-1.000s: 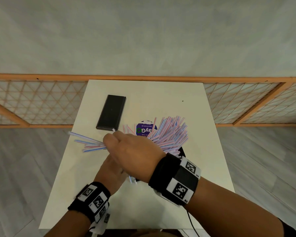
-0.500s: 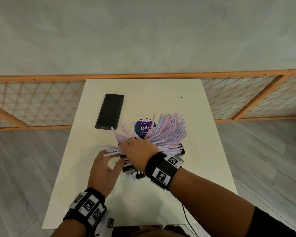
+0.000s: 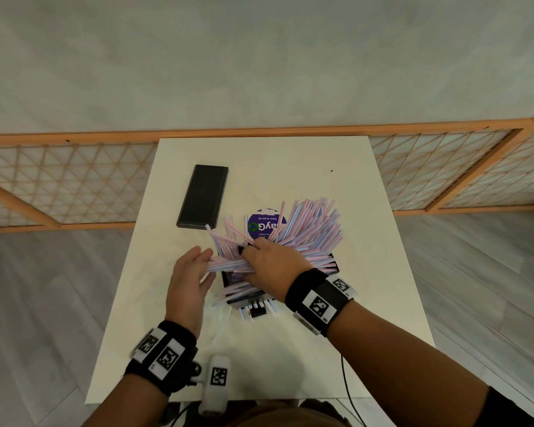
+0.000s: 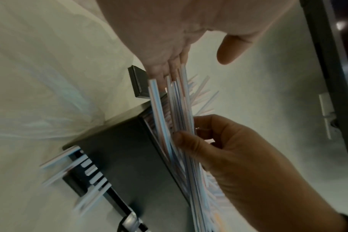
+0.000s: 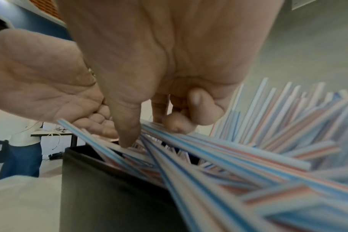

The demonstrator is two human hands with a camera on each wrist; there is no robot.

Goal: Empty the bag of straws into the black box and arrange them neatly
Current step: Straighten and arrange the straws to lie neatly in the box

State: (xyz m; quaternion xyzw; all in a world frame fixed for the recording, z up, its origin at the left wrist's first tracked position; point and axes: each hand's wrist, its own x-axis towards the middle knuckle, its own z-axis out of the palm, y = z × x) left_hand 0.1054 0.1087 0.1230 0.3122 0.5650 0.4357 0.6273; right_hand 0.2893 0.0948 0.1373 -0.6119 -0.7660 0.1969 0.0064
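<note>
Pale and square, the table (image 3: pixel 290 167) is set before a wall and a low wooden lattice railing (image 3: pixel 59 180), with a black lid (image 3: pixel 203 196) laid flat near its far left corner. Nearer the middle, the black box (image 3: pixel 227 277) is seen crammed with striped straws (image 3: pixel 309 229), most fanned up and out toward the far right, while a smaller bundle juts sideways over the left rim. That bundle is pinched by the right hand (image 3: pixel 270 266), its fingers and thumb curled round it; the left hand (image 3: pixel 188 278) is held flat with fingers straight and together, the straw tips butted against them. A clear plastic bag (image 4: pixel 40 94), apparently emptied, is crumpled beside the box, and a round purple label (image 3: pixel 267 224) is glimpsed behind the straws. Emptying is judged done and tidying to be in hand. Next, the stray bundle would need to be swung in line with the rest and pressed down inside the walls.
</note>
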